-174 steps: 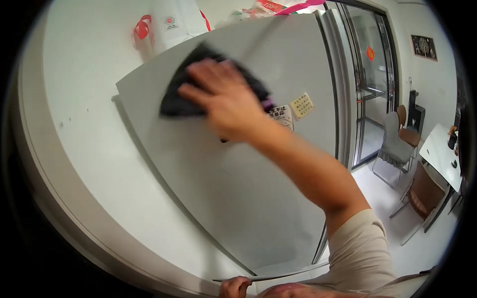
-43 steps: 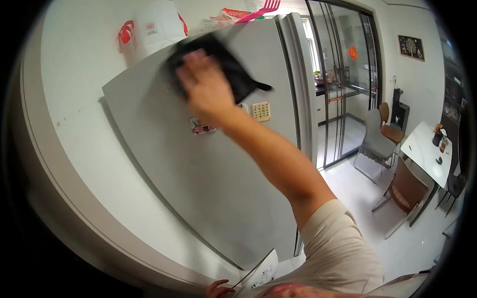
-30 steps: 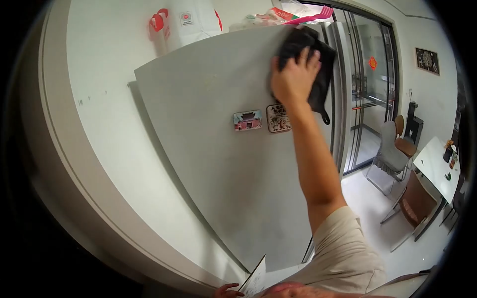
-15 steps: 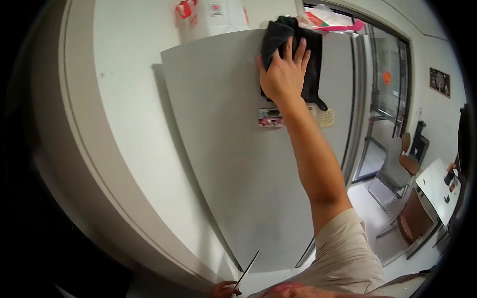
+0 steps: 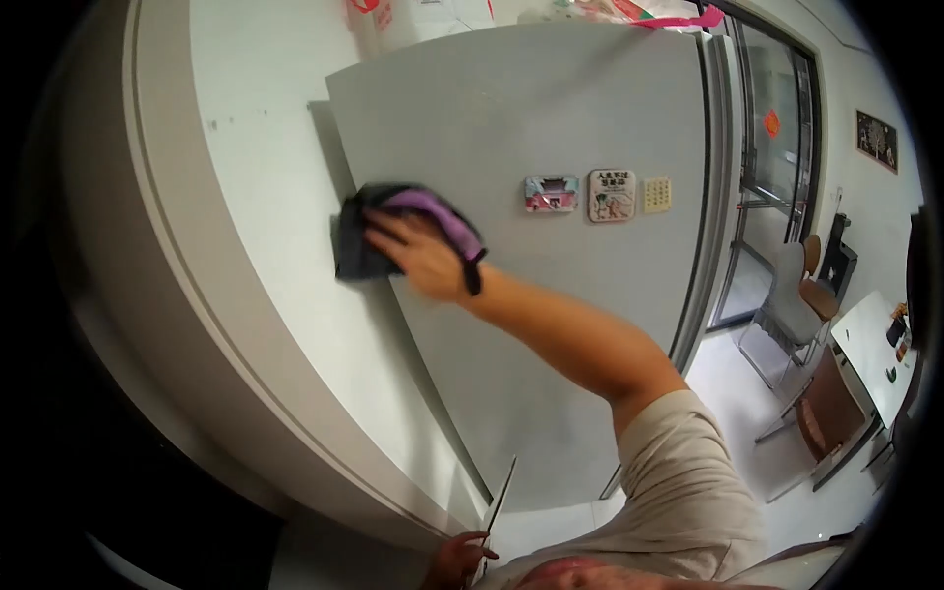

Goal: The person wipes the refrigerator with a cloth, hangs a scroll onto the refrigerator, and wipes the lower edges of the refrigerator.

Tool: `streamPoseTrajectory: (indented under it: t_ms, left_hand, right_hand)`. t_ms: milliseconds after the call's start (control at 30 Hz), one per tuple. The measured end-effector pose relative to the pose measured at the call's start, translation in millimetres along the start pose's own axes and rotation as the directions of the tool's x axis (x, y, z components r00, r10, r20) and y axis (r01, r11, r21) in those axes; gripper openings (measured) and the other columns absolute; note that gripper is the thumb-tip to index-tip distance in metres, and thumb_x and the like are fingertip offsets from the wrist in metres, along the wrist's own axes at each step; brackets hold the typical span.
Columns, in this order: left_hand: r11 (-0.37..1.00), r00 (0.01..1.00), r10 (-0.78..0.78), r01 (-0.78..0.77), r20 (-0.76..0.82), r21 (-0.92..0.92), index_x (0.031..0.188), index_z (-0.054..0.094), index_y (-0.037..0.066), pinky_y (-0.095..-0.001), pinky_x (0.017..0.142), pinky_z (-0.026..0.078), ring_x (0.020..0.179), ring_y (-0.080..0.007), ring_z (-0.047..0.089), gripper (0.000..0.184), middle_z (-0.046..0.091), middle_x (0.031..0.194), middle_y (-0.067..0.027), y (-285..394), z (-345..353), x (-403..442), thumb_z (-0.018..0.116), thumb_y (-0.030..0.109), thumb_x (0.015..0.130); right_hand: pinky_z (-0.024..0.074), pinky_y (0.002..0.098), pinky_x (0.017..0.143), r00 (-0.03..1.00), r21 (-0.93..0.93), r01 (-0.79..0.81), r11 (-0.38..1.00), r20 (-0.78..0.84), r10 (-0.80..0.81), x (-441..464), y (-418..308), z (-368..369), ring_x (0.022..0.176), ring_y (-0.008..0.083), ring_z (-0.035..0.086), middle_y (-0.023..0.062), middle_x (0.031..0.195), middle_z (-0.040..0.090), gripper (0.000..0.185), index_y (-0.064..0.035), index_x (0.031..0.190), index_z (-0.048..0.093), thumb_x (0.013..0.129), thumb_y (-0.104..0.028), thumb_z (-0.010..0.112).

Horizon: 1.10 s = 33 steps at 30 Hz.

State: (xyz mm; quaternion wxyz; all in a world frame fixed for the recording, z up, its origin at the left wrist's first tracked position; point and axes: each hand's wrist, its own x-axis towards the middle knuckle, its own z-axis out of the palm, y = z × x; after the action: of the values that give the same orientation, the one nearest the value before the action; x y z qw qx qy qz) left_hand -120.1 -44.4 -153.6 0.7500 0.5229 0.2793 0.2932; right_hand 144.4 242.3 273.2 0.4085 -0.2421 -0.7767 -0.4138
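My right hand (image 5: 428, 261) presses a black cloth (image 5: 366, 241) with a purple patch and a dark hanging loop against the left edge of a grey refrigerator side (image 5: 551, 334). Its fingers are blurred and partly sunk in the cloth, which overhangs toward the white wall. Low in the view, my left hand (image 5: 460, 560) grips a thin flat object (image 5: 501, 492) seen edge-on; its kind cannot be made out. Three magnets sit on the panel right of the cloth: a pink and blue one (image 5: 551, 194), a square one with writing (image 5: 612, 195) and a small yellow one (image 5: 657, 195).
White and red bags (image 5: 433, 20) and a plastic bag with a pink strip (image 5: 678, 18) lie on top of the refrigerator. A beige door frame (image 5: 211, 324) borders the left. Chairs (image 5: 831, 413) and a white table (image 5: 875, 339) stand at right, near a glass door (image 5: 767, 128).
My right hand has swept the cloth down and left, from the upper panel to its left edge. The magnets are now uncovered. My left hand still holds the thin flat object.
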Motion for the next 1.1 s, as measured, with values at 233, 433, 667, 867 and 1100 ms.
streamPoseTrajectory:
  t_ms: [233, 433, 667, 867, 1100]
  left_hand:
    - [0.971, 0.969, -0.153, 0.11, -0.195, -0.212, 0.13, 0.05, -0.002, -0.0203, 0.056, 0.038, 0.06, -0.0082, 0.047, 0.042, 0.069, 0.091, -0.0122, 43, 30, -26, 0.057, 0.01, 0.091]
    - [0.995, 0.959, -0.096, 0.094, -0.265, -0.022, 0.13, 0.05, 0.001, -0.0169, 0.051, 0.033, 0.054, -0.0017, 0.037, 0.046, 0.07, 0.094, -0.0108, 106, 70, -46, 0.059, 0.009, 0.085]
    - [0.994, 0.969, -0.085, 0.068, -0.233, -0.082, 0.13, 0.05, -0.001, -0.0166, 0.051, 0.032, 0.054, -0.0015, 0.036, 0.049, 0.07, 0.097, -0.0134, 84, 56, -70, 0.059, 0.008, 0.082]
    - [0.986, 0.959, -0.164, 0.169, -0.233, 0.004, 0.127, 0.053, 0.0, -0.0197, 0.052, 0.036, 0.056, -0.0031, 0.041, 0.056, 0.07, 0.092, -0.0098, 98, 64, -60, 0.066, 0.029, 0.08]
    - [0.996, 0.98, -0.045, 0.059, -0.195, 0.067, 0.131, 0.049, -0.002, -0.0158, 0.052, 0.031, 0.054, -0.0009, 0.036, 0.054, 0.07, 0.097, -0.0111, 72, 56, -48, 0.063, 0.017, 0.082]
  right_hand:
    - [0.0163, 0.0567, 0.114, 0.919, -0.429, -0.365, 0.826, -0.309, 0.246, 89, 31, -68, 0.137, 0.0454, 0.028, 0.0114, 0.147, 0.041, 0.048, -0.0143, 0.128, 0.06, 0.083, -0.031, 0.063]
    - [0.0313, 0.0389, 0.113, 0.9, 0.004, 0.069, 0.998, 0.431, -0.064, -140, -95, 14, 0.136, 0.0272, 0.036, 0.006, 0.147, 0.041, 0.042, -0.0118, 0.13, 0.055, 0.088, -0.016, 0.051]
    - [0.0322, 0.0373, 0.113, 0.86, 0.349, -0.154, 0.924, 0.507, -0.048, -191, -81, 8, 0.131, 0.0242, 0.043, 0.0132, 0.14, 0.046, 0.035, -0.0045, 0.13, 0.05, 0.098, -0.014, 0.041]
    - [0.0242, 0.0479, 0.115, 0.989, -0.269, -0.052, 0.962, 0.12, 0.087, -14, 7, -88, 0.141, 0.0341, 0.029, 0.0087, 0.152, 0.035, 0.068, -0.0153, 0.135, 0.052, 0.069, -0.011, 0.068]
    - [0.0296, 0.0406, 0.115, 0.738, 0.158, -0.355, 0.922, 0.652, 0.172, -222, -84, -71, 0.137, 0.0261, 0.037, 0.0055, 0.148, 0.042, 0.057, -0.0158, 0.141, 0.046, 0.086, -0.003, 0.04]
